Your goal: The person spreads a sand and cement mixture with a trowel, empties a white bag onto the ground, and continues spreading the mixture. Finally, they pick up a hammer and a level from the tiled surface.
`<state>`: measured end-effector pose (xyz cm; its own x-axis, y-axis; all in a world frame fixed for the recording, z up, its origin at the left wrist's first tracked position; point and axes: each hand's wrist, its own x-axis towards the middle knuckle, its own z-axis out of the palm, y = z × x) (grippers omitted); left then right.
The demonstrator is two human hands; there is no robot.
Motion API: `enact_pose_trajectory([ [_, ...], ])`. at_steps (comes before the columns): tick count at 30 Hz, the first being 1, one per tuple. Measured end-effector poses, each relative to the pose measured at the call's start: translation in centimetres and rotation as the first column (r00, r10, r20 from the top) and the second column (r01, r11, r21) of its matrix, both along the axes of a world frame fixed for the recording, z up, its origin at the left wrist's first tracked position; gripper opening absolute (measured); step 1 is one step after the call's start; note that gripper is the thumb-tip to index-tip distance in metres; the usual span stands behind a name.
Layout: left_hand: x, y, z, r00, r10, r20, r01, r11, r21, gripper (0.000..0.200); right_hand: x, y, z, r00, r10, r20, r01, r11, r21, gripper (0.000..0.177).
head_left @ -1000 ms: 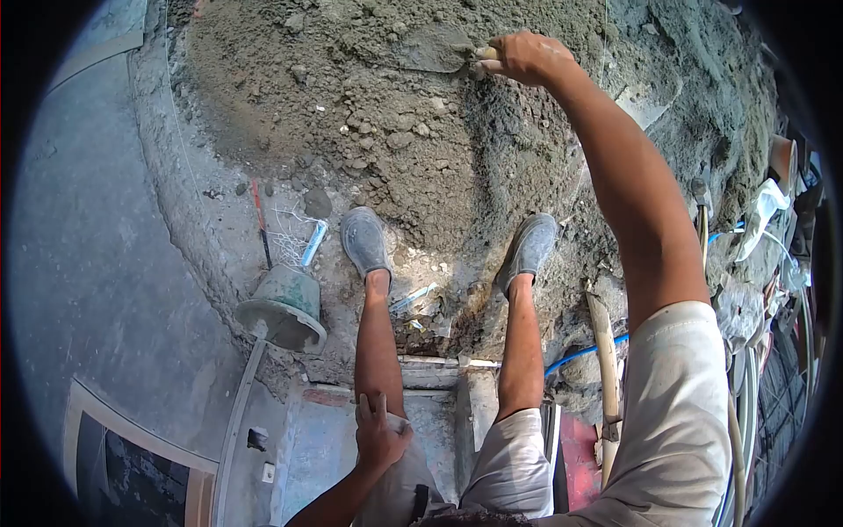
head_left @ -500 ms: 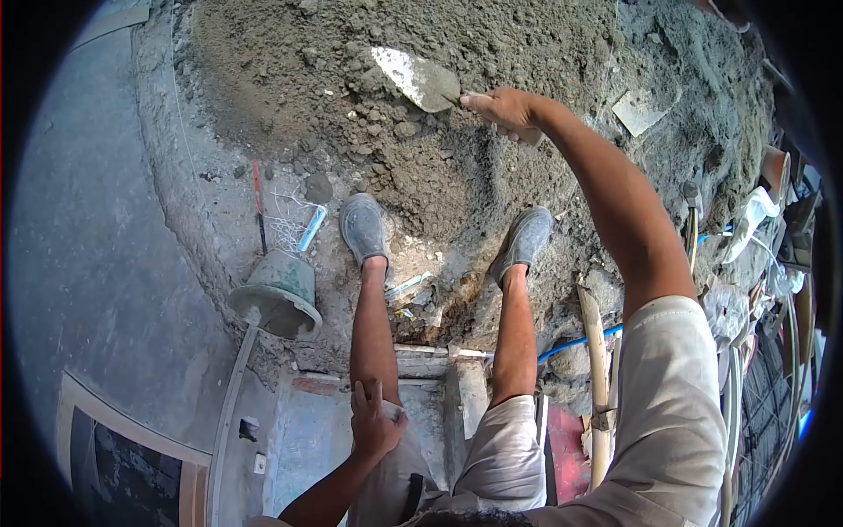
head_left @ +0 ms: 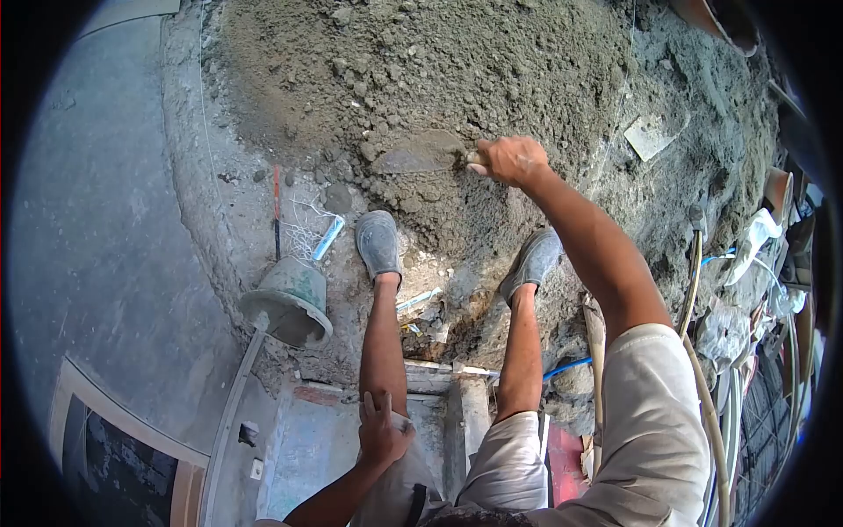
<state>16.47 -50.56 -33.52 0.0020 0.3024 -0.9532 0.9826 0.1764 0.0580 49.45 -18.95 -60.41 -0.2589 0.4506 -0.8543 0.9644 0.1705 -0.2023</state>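
At the left edge we see a smooth grey concrete floor [head_left: 97, 220], and where it meets the rubble a green bucket [head_left: 290, 303] lies tipped over, crusted with dried cement. Low in the middle, the left hand [head_left: 382, 430] rests flat on the knee with loose fingers, holding nothing and well apart from the work. Above the two dusty grey shoes [head_left: 379, 246] rises the pile [head_left: 457, 70] of coarse, lumpy grey-brown sand and gravel. On its near slope we find the trowel [head_left: 417, 158]. Its flat, pointed metal blade is caked in the same grey mix and lies on the grit. Its long axis runs left to right, tip pointing left, away from the fingers. The right hand [head_left: 514, 160], much the nearer, closes tightly around the handle at the blade's right end.
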Motion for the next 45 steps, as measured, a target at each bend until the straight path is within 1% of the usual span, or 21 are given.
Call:
enact_pose_trajectory([
  [1, -0.1, 0.1, 0.0, 1.000, 0.010, -0.008, -0.010, 1.000, -0.020, 0.085, -0.2, 2.7, 0.1, 0.998, 0.044, 0.037, -0.045, 0.999, 0.025, 0.053],
  [5, -0.1, 0.4, -0.1, 0.999, 0.035, -0.004, -0.035, 0.999, -0.025, 0.085, 0.6, 10.4, -1.1, 0.994, -0.112, 0.017, 0.101, 0.943, 0.316, 0.056],
  [8, -0.1, 1.0, 0.0, 0.997, 0.072, 0.001, -0.072, 0.997, -0.033, 0.086, 0.9, 14.4, -1.5, 0.973, -0.230, -0.005, 0.216, 0.910, 0.353, 0.060],
  [9, -0.2, 1.0, 0.0, 0.997, 0.078, 0.003, -0.078, 0.996, -0.040, 0.086, 1.4, 15.1, -3.7, 0.975, -0.221, -0.034, 0.217, 0.894, 0.392, 0.064],
  [12, -0.4, 1.1, 0.0, 0.996, 0.089, 0.006, -0.089, 0.996, -0.028, 0.084, 1.7, 16.4, -4.7, 0.976, -0.218, -0.003, 0.201, 0.895, 0.399, 0.070],
  [15, -0.6, 1.2, 0.1, 0.992, 0.127, 0.007, -0.126, 0.990, -0.058, 0.083, 2.1, 16.2, -5.5, 0.952, -0.302, -0.047, 0.303, 0.913, 0.275, 0.077],
  [17, -0.9, 0.7, 0.0, 0.988, 0.151, 0.016, -0.150, 0.988, -0.026, 0.083, 2.4, 14.6, -3.6, 0.801, -0.580, -0.147, 0.590, 0.807, 0.034, 0.080],
  [19, -1.3, 0.4, -0.1, 0.987, 0.158, 0.036, -0.158, 0.987, -0.011, 0.081, 3.1, 11.7, -3.3, 0.666, -0.739, -0.100, 0.712, 0.670, -0.212, 0.078],
  [20, -1.3, 0.3, -0.1, 0.984, 0.168, 0.054, -0.169, 0.986, 0.015, 0.079, 3.3, 9.8, -3.6, 0.670, -0.741, -0.044, 0.712, 0.658, -0.246, 0.078],
  [21, -1.3, 0.2, -0.1, 0.984, 0.168, 0.064, -0.169, 0.986, 0.010, 0.079, 3.0, 7.5, -3.1, 0.682, -0.726, -0.093, 0.690, 0.680, -0.248, 0.080],
  [22, -1.4, 0.2, -0.2, 0.984, 0.167, 0.056, -0.168, 0.986, 0.009, 0.078, 2.8, 5.4, -1.8, 0.662, -0.749, -0.018, 0.709, 0.634, -0.309, 0.085],
  [23, -1.4, 0.1, -0.2, 0.985, 0.167, 0.045, -0.167, 0.986, 0.009, 0.078, 3.1, 3.4, -2.5, 0.715, -0.697, 0.057, 0.662, 0.648, -0.377, 0.087],
  [26, -1.6, -0.3, -0.1, 0.987, 0.145, 0.064, -0.148, 0.988, 0.045, 0.077, 3.1, -4.5, -4.2, 0.774, -0.631, 0.047, 0.600, 0.709, -0.372, 0.084],
  [27, -1.5, -0.3, -0.2, 0.988, 0.139, 0.064, -0.142, 0.989, 0.050, 0.077, 3.1, -6.6, -3.8, 0.817, -0.574, -0.057, 0.534, 0.791, -0.298, 0.085],
  [30, -1.4, -0.6, -0.2, 0.992, 0.121, 0.042, -0.122, 0.992, 0.026, 0.076, 2.9, -10.2, -3.2, 0.821, -0.569, -0.053, 0.526, 0.788, -0.318, 0.084],
  [32, -1.3, -0.9, -0.3, 0.993, 0.110, 0.039, -0.112, 0.993, 0.036, 0.077, 3.0, -12.0, -2.6, 0.873, -0.486, -0.041, 0.445, 0.829, -0.339, 0.083],
  [36, -1.0, -1.0, -0.2, 0.993, 0.117, 0.022, -0.116, 0.993, -0.011, 0.082, 3.4, -13.2, 0.3, 0.961, -0.275, 0.040, 0.278, 0.951, -0.139, 0.060],
  [39, -0.6, -1.3, -0.3, 0.997, 0.077, -0.006, -0.077, 0.997, -0.011, 0.082, 5.7, -9.2, -0.2, 0.964, -0.243, 0.107, 0.243, 0.970, 0.014, 0.057],
  [41, -0.4, -1.2, -0.3, 0.998, 0.057, -0.005, -0.057, 0.998, -0.015, 0.082, 8.3, -5.3, -0.7, 0.932, -0.356, 0.070, 0.340, 0.924, 0.175, 0.057],
  [43, -0.2, -1.2, -0.4, 0.999, 0.040, -0.011, -0.040, 0.999, -0.021, 0.082, 11.0, -0.8, -0.5, 0.894, -0.442, 0.071, 0.414, 0.877, 0.242, 0.059],
  [45, 0.0, -1.3, -0.3, 1.000, 0.024, -0.005, -0.024, 1.000, -0.001, 0.080, 14.0, 1.6, -3.0, 0.888, -0.450, 0.091, 0.400, 0.856, 0.328, 0.063],
])
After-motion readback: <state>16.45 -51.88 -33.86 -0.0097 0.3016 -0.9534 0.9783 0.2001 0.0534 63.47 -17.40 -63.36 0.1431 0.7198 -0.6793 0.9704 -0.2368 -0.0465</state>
